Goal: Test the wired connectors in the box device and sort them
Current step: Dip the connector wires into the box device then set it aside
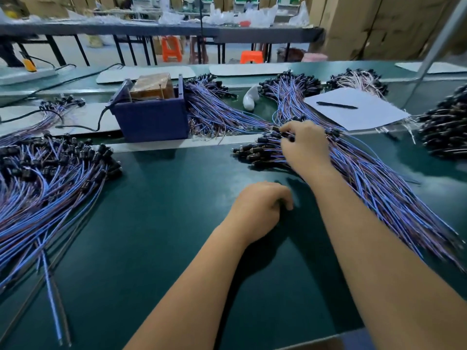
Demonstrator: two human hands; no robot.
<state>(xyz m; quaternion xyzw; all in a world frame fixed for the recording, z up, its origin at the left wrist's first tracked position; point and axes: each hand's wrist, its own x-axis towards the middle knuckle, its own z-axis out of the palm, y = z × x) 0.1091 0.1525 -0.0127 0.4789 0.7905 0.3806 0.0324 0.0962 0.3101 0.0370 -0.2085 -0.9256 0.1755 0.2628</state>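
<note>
A black connector (pixel 286 133) is pinched by the fingers (pixel 285 130) of the right hand (pixel 304 145), at the far left edge of a large bundle of blue and brown wired connectors (pixel 366 178) that is spread across the right of the green counter (pixel 164 210). The fingers are curled round the connector's black body, and the palm is laid over the wires beneath. The box device (pixel 151 114), a dark blue open-topped case with a brown block seen inside, is set to the left of that hand and further off, with a black cable led away from its left side. The left hand (pixel 262 208) is rested on the counter near the middle, nearer than the right hand; its fingers are curled loosely under and nothing is seen in them.

A second heap of wired connectors (pixel 50 178) is piled at the left of the counter, its wires trailing toward the near edge. More bundles (pixel 217 109) are laid just right of the box device. A white sheet of paper (pixel 356 109) with a black pen (pixel 336 105) on it is placed far right, and a small white object (pixel 250 97) is seen between the far bundles.
</note>
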